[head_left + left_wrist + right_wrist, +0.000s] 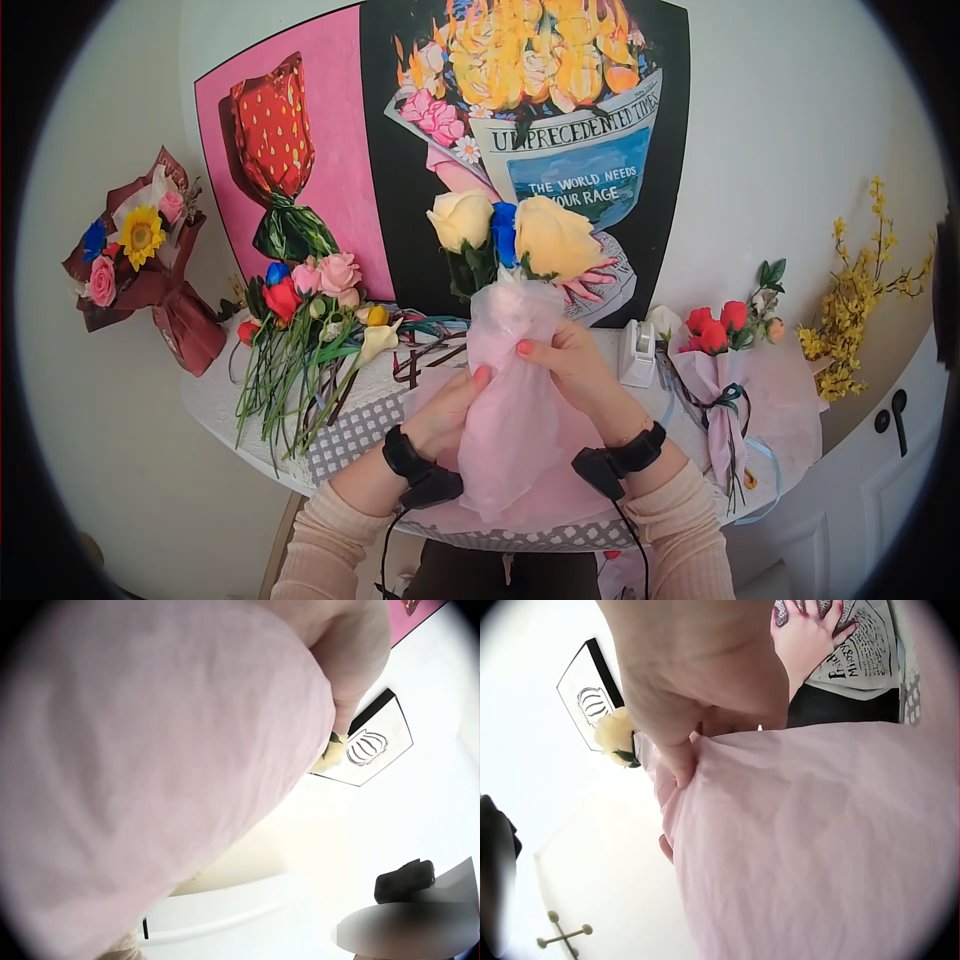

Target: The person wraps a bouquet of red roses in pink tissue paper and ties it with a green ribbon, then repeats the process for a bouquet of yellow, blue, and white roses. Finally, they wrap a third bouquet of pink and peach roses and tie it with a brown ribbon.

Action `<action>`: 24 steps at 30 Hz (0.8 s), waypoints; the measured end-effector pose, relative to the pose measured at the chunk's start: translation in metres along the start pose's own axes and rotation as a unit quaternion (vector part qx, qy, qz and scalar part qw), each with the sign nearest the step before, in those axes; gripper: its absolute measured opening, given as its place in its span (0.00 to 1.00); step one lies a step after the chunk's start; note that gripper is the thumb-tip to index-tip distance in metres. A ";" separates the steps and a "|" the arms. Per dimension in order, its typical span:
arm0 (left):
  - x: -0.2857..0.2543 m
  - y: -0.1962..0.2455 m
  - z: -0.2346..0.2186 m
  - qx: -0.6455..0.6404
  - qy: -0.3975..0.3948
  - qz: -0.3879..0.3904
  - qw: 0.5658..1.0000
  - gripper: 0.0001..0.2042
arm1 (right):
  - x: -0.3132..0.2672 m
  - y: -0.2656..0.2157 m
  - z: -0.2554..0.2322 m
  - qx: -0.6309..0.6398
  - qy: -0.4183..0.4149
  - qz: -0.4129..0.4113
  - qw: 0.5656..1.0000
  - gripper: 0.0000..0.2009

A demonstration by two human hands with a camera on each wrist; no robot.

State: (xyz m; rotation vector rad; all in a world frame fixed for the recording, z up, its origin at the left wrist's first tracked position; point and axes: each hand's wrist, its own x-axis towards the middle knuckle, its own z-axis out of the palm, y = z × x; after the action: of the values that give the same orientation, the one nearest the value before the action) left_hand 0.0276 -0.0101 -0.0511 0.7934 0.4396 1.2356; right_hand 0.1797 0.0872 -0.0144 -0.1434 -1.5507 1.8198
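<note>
A small bouquet stands upright in front of me, with cream roses (565, 240) on either side of a blue flower (504, 232). Pale pink wrapping paper (508, 430) surrounds its stems and flares out toward the bottom. My left hand (442, 412) holds the paper from the left, thumb on its front. Higher up, my right hand (582, 372) pinches the gathered paper just below the blooms. In the right wrist view, the right thumb presses into folds of the wrapping paper (795, 832). The stems are hidden inside the wrap.
Loose artificial flowers (320, 330) lie on the left of the white table (225, 400). A tape dispenser (637, 352) and a ribbon-tied bouquet (722, 400) are at the right. More pink paper lies under my hands on a grey patterned mat (345, 450). Paintings (345, 130) lean behind.
</note>
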 end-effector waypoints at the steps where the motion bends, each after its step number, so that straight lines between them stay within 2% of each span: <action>1: -0.002 0.001 0.000 0.015 -0.015 -0.005 1.000 0.32 | -0.001 0.000 0.002 0.008 -0.006 0.004 1.000 0.13; 2: -0.003 0.001 0.000 0.029 -0.030 -0.009 0.999 0.32 | -0.002 0.000 0.005 0.008 -0.006 0.004 1.000 0.13; 3: -0.003 -0.001 -0.001 0.030 -0.030 -0.009 0.999 0.32 | -0.004 0.001 0.008 0.055 -0.018 0.040 0.998 0.14; 4: -0.003 -0.004 -0.003 0.014 -0.056 -0.017 0.998 0.32 | -0.005 0.001 0.009 0.102 -0.031 0.075 0.991 0.16; 5: -0.003 -0.006 -0.005 -0.002 -0.082 -0.026 0.996 0.33 | -0.006 0.002 0.009 0.103 -0.030 0.073 0.992 0.16; 6: -0.002 -0.009 -0.006 -0.001 -0.082 -0.026 0.996 0.33 | -0.006 0.002 0.007 0.133 -0.066 0.086 0.985 0.18; 7: -0.001 -0.011 -0.005 0.021 -0.088 -0.010 0.996 0.33 | -0.006 0.002 0.006 0.162 -0.102 0.099 0.977 0.20; 8: 0.001 -0.012 -0.005 0.042 -0.094 0.006 0.995 0.33 | -0.005 0.001 0.006 0.162 -0.102 0.097 0.977 0.20; 9: 0.003 -0.012 -0.002 0.043 -0.095 0.005 0.995 0.33 | -0.004 -0.001 0.007 0.146 -0.081 0.073 0.983 0.18; 11: 0.008 -0.008 0.004 0.122 0.038 0.038 0.991 0.31 | -0.002 -0.004 0.007 0.129 -0.060 0.048 0.989 0.16; 12: 0.010 -0.004 0.005 0.121 0.038 0.037 0.991 0.31 | -0.001 -0.005 0.007 0.103 -0.013 0.016 0.994 0.15; 13: 0.013 0.002 0.006 0.218 0.053 0.072 0.972 0.26 | 0.000 -0.005 0.007 0.077 0.033 -0.016 0.996 0.15; 14: 0.014 0.004 0.007 0.313 0.068 0.105 0.941 0.22 | 0.000 -0.005 0.008 0.077 0.033 -0.016 0.996 0.15; 15: 0.015 0.003 0.009 0.313 0.069 0.105 0.941 0.22 | 0.001 -0.004 0.009 0.045 0.071 -0.027 0.996 0.13; 16: 0.017 -0.001 0.012 0.344 0.087 0.152 0.922 0.19 | 0.001 -0.004 0.009 0.013 0.108 -0.038 0.993 0.11; 17: 0.018 -0.002 0.014 0.375 0.106 0.198 0.899 0.17 | 0.001 -0.004 0.009 0.013 0.108 -0.038 0.993 0.11; 18: 0.017 -0.004 0.013 0.375 0.106 0.198 0.899 0.17 | 0.001 -0.005 0.009 -0.014 0.133 -0.053 0.990 0.09; 20: 0.018 -0.006 0.010 0.461 0.138 0.220 0.849 0.16 | 0.001 -0.007 0.009 -0.042 0.158 -0.071 0.984 0.08; 24: 0.017 -0.006 0.016 0.465 0.138 0.230 0.844 0.14 | 0.000 -0.006 0.008 -0.159 0.188 -0.109 0.963 0.08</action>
State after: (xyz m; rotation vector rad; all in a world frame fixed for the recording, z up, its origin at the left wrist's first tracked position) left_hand 0.0475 0.0008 -0.0425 1.6227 1.1884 1.5897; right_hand 0.1784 0.0805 -0.0070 -0.4263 -1.5042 1.2761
